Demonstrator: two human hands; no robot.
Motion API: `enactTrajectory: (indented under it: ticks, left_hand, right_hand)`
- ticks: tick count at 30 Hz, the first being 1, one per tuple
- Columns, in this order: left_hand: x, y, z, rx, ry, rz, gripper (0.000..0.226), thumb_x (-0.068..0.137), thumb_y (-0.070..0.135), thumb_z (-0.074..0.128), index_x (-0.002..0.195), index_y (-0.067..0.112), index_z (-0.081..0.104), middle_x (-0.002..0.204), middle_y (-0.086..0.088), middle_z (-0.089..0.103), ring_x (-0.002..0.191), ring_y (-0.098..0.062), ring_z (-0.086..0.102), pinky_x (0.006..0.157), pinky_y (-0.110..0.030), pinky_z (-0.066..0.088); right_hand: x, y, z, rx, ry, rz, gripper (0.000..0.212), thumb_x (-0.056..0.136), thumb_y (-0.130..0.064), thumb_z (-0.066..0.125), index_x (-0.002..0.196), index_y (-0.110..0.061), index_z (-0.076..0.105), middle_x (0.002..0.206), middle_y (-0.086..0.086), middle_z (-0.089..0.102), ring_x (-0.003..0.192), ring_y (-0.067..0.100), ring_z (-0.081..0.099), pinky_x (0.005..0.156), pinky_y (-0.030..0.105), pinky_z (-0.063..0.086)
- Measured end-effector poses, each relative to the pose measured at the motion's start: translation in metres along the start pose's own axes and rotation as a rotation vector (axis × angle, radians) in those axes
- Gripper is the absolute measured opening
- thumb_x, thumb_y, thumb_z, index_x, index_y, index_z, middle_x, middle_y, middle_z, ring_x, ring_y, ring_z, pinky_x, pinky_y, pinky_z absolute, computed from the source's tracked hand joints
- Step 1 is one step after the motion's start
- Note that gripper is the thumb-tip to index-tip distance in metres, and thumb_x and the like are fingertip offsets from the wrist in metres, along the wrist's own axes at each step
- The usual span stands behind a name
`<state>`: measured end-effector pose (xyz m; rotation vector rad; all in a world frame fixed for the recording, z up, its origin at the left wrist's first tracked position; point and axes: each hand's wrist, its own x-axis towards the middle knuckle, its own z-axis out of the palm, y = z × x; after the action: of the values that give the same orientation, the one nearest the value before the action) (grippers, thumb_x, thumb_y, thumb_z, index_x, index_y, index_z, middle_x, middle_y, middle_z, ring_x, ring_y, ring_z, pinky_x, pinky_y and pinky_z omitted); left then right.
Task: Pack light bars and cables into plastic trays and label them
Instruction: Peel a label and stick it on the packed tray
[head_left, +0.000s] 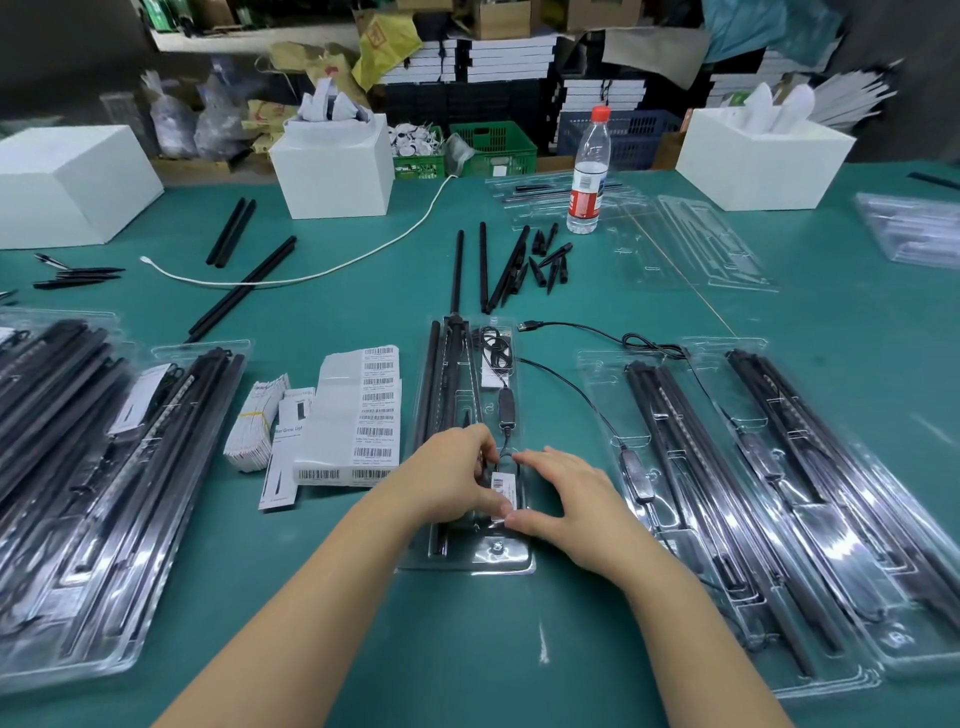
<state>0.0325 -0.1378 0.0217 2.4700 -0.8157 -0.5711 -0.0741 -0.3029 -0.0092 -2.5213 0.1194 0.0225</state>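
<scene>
A clear plastic tray (514, 561) lies in front of me on the green table, holding black light bars (441, 374) and a coiled black cable (493, 345). A black adapter with a small barcode label (500, 484) sits in the tray's near right pocket. My left hand (452, 478) and my right hand (566, 493) meet over that adapter, thumbs pressing at its near end and fingers curled around its sides. A loose cable with a USB plug (530, 326) runs from the tray toward the right.
Filled trays (779, 519) lie to the right and stacked filled trays (104, 467) to the left. A barcode label sheet (363, 415) and leaflets (254, 426) lie left of the tray. Loose black rods and spikes (540, 260), a water bottle (589, 171), empty trays (696, 244), white boxes (332, 166) stand farther back.
</scene>
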Motion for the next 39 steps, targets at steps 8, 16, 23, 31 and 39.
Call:
enactTrajectory:
  ticks: [8,16,23,31,39]
  left_hand:
    - [0.015,0.001,-0.001,-0.006,0.027,-0.068,0.056,0.060,0.046,0.093,0.093,0.024,0.054,0.080,0.008,0.060,0.068,-0.008,0.058,0.055,-0.026,0.040]
    - [0.023,-0.002,0.005,-0.236,0.071,-0.155,0.035,0.079,0.032,0.084,0.085,0.013,0.055,0.042,0.001,0.058,0.035,-0.015,0.058,0.035,-0.021,0.040]
    - [0.013,-0.004,0.010,0.085,0.126,-0.036,0.039,0.075,0.055,0.077,0.088,0.030,0.050,0.077,0.012,0.058,0.071,-0.005,0.056,0.061,-0.030,0.045]
    - [-0.005,-0.003,0.018,0.199,0.098,0.040,0.051,0.074,0.067,0.071,0.104,0.038,0.041,0.100,0.014,0.044,0.089,-0.011,0.054,0.070,-0.032,0.039]
    - [-0.009,0.001,0.021,0.280,0.135,0.051,0.054,0.077,0.068,0.068,0.111,0.034,0.043,0.103,0.012,0.044,0.095,-0.015,0.058,0.068,-0.032,0.035]
  right_hand:
    - [-0.001,0.000,0.000,0.016,0.000,0.004,0.076,0.082,-0.056,0.072,0.148,-0.038,0.039,0.155,-0.012,0.040,0.149,0.006,0.020,0.119,0.031,0.017]
    - [-0.002,-0.002,-0.003,0.032,-0.007,0.001,0.074,0.083,-0.054,0.073,0.147,-0.039,0.040,0.155,-0.013,0.040,0.149,0.006,0.020,0.119,0.032,0.017]
    - [-0.003,-0.002,-0.006,0.016,-0.059,-0.015,0.088,0.078,-0.055,0.077,0.152,-0.037,0.033,0.158,-0.017,0.031,0.150,0.003,0.014,0.122,0.033,0.014]
    - [-0.002,-0.002,-0.006,-0.005,-0.082,-0.023,0.093,0.077,-0.055,0.078,0.154,-0.035,0.030,0.160,-0.018,0.028,0.150,0.003,0.011,0.123,0.035,0.013]
    - [-0.003,0.000,-0.006,0.017,-0.072,-0.028,0.093,0.076,-0.054,0.079,0.153,-0.035,0.031,0.160,-0.016,0.028,0.150,0.003,0.012,0.123,0.034,0.014]
